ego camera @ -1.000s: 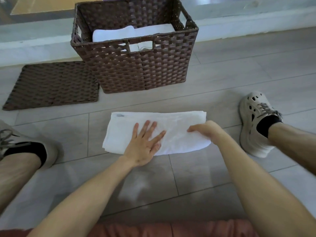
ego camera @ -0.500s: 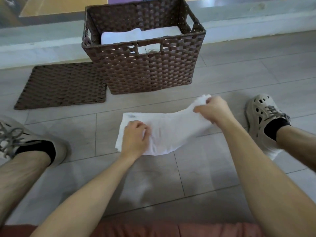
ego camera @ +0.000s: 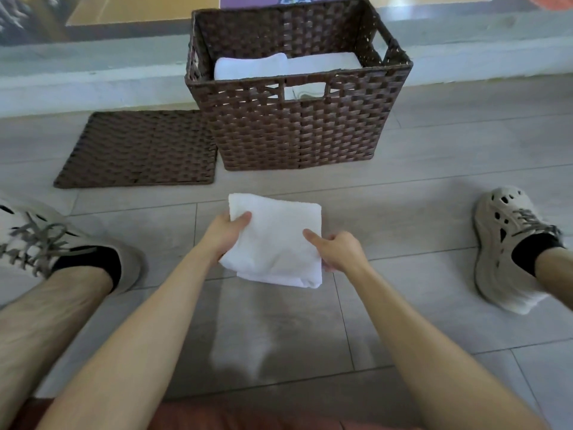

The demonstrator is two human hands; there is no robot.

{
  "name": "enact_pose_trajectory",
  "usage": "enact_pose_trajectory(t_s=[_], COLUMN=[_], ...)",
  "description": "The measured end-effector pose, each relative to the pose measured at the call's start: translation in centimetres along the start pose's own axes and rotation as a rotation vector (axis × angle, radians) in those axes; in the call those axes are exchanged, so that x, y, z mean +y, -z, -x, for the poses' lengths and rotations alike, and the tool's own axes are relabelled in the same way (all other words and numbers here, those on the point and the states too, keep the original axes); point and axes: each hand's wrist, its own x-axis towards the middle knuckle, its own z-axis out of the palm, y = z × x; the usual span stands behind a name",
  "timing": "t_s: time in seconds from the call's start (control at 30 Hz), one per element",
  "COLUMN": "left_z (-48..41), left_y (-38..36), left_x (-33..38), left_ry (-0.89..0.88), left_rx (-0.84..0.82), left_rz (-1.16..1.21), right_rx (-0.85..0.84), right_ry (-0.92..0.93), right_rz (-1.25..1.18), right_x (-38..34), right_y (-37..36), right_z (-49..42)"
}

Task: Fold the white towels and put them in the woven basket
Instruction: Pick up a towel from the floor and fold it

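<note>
- Towel, white [ego camera: 276, 240] and folded into a compact square, sits at frame centre, low over the tiled floor [ego camera: 418, 197].
- Left hand [ego camera: 228, 232] grasps its left edge and right hand [ego camera: 338, 251] its right edge, thumbs on top.
- Woven basket [ego camera: 297, 131], upper centre, already holds folded towels [ego camera: 279, 65]; a flat woven panel [ego camera: 139, 150] lies to its left.
- Folding looks finished; the next move likely calls for lifting the square over the near rim and laying it flat.
</note>
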Motion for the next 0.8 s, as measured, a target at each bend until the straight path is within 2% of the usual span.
enact_pose_trajectory(t_s=[0.13, 0.27, 0.3, 0.37, 0.43, 0.47, 0.53, 0.6, 0.67, 0.73, 0.8], left_z=[-0.6, -1.7, -1.9, -2.1, -1.7, -1.2, -0.2, 1.4, 3.5, 6.1, 8.2], left_y=[-1.4, -2.0, -2.0, -1.3, -0.7, -0.5, 0.6, 1.8, 2.6, 2.5, 2.0], left_x=[0.0, -0.7, -1.0, -1.7, -1.7, -1.1, 1.2, 5.2, 9.9, 13.6, 15.7], left_ry=[-0.023, -0.064, -0.064, -0.017, 0.061, 0.034, -0.108, -0.273, -0.399, -0.397, -0.403], left_rx=[-0.014, 0.143, 0.141, 0.04, -0.178, -0.292, -0.375, -0.357, -0.416, -0.501, -0.455], left_rz=[-0.201, -0.38, -0.347, -0.049, 0.335, 0.41, 0.227, -0.129, -0.339, -0.313, -0.153], right_rx=[-0.056, -0.174, -0.204, -0.244, -0.269, -0.281, -0.321, -0.354, -0.374, -0.335, -0.21], right_ry=[-0.048, -0.014, 0.012, 0.106, 0.232, 0.288, 0.386, 0.495, 0.605, 0.684, 0.722], right_rz=[-0.162, -0.321, -0.364, -0.374, -0.327, -0.293, -0.193, -0.045, 0.107, 0.176, 0.026], right_x=[-1.0, -1.6, -1.5, -1.9, -3.0, -3.7, -5.7, -7.9, -10.1, -11.7, -12.5], right_y=[-1.6, -1.6, -1.2, -0.1, 1.7, 2.9, 5.9, 9.1, 11.9, 14.4, 16.7], right_z=[-0.5, -1.1, -1.2, -0.8, 0.0, 0.5, 1.9, 3.7, 5.7, 7.0, 7.7])
